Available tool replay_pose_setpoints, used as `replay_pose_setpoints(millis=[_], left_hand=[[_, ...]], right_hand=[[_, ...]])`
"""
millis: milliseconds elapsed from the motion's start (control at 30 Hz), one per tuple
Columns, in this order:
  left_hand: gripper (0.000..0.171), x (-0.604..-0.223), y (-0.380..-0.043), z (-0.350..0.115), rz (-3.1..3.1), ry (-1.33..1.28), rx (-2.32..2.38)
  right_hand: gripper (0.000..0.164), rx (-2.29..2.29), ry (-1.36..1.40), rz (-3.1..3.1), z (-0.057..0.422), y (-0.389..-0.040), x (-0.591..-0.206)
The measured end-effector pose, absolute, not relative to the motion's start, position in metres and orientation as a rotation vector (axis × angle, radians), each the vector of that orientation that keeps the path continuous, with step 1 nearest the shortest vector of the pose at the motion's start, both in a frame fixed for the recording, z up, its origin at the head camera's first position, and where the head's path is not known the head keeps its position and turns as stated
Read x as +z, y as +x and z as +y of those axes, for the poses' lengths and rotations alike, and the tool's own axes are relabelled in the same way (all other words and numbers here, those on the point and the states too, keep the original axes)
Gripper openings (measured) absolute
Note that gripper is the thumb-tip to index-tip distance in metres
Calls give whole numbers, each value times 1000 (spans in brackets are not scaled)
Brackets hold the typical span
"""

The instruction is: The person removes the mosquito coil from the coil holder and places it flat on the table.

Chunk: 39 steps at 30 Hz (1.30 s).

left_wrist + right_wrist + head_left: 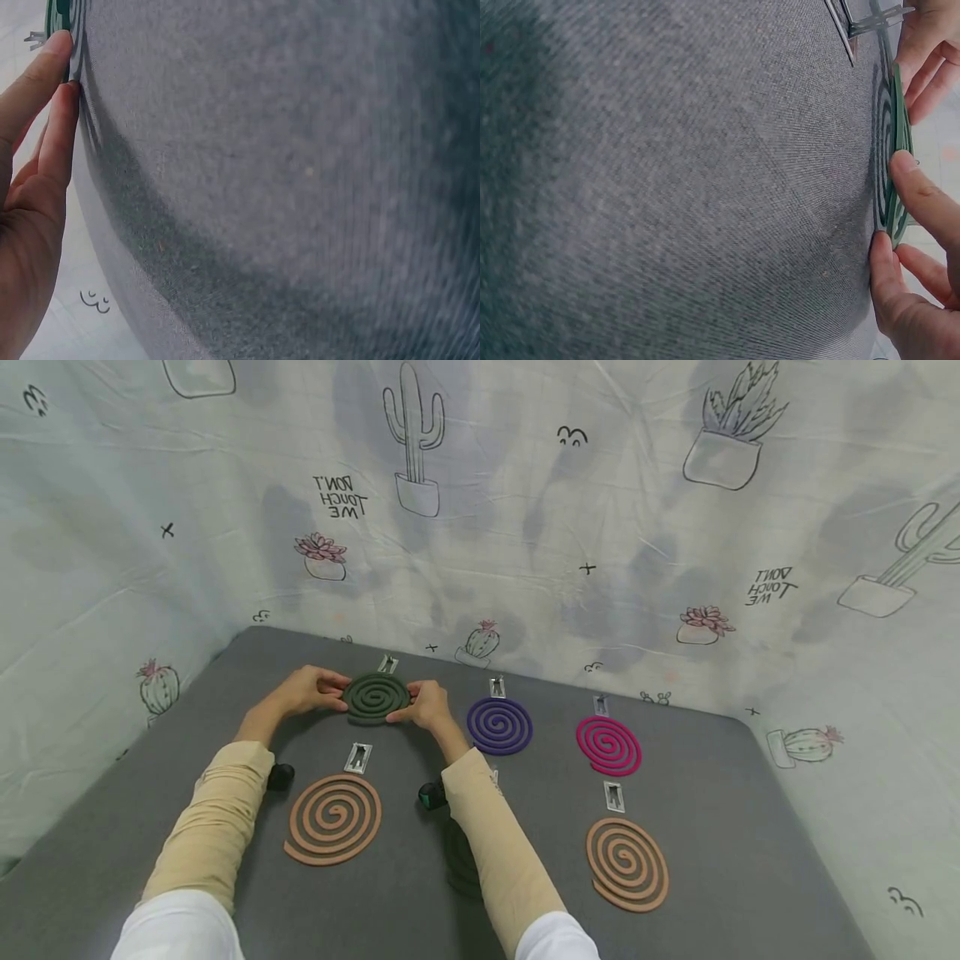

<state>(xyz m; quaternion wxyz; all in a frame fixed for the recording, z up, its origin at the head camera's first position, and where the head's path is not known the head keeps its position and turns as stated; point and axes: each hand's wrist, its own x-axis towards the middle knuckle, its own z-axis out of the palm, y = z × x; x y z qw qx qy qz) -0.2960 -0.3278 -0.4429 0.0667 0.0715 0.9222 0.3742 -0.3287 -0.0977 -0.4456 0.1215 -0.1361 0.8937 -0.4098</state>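
Note:
A dark green mosquito coil [377, 696] is between my two hands near the far edge of the table, seen almost edge-on just over the cloth in the right wrist view. My left hand [309, 691] pinches its left rim with thumb and fingers. On the opposite rim, my right hand [427, 705] pinches it too, thumb on the upper face. Just behind the coil stands a small metal coil stand [387, 664]. In the left wrist view, only a sliver of the green coil [57, 16] shows beside the fingertips.
Purple [499, 727] and pink [609, 747] coils lie to the right, each with a metal stand behind it. Nearer are two tan coils [335, 820], also with stands. My right forearm partly hides another dark green coil [460, 860]. A patterned cloth wall [510, 543] borders the grey table.

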Motion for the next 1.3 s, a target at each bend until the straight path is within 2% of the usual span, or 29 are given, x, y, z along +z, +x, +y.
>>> replay_pose_setpoints(millis=[533,1300], left_hand=[[54,-438,-295,-334,2760,231,1119],[52,-437,-301,-334,2735,228,1086]], right_hand=[[55,-1345,-382,2500,-96,-328,-445],[57,-1128,-462,2643,-100,-328,-443]])
